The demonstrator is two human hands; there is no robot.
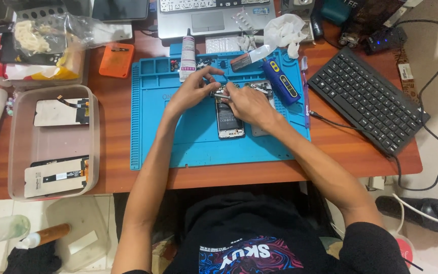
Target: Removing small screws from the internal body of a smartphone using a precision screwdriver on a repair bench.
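In the head view, an opened phone point(229, 117) lies on the blue work mat point(188, 137), near the mat's middle and a little toward its far edge. Its long axis runs from the person outward, with the bottom end pointing at the person and the top end toward the laptop point(214, 18) beyond the mat.

The left hand point(193, 90) sits over the top end of the phone, fingers curled, their tips pinching at something small there; what it pinches is too small to tell. The right hand point(249, 105) rests over the phone's right side, closed around a thin metal tool point(222, 95), probably tweezers, whose tip points left toward the left hand's fingers.

On the mat's far edge stands a white glue bottle point(187, 56), and to the right of the phone lies a blue electric screwdriver point(281, 81). Off the mat's right side is a black keyboard point(368, 99); off its left side, a clear plastic tray point(19, 147).
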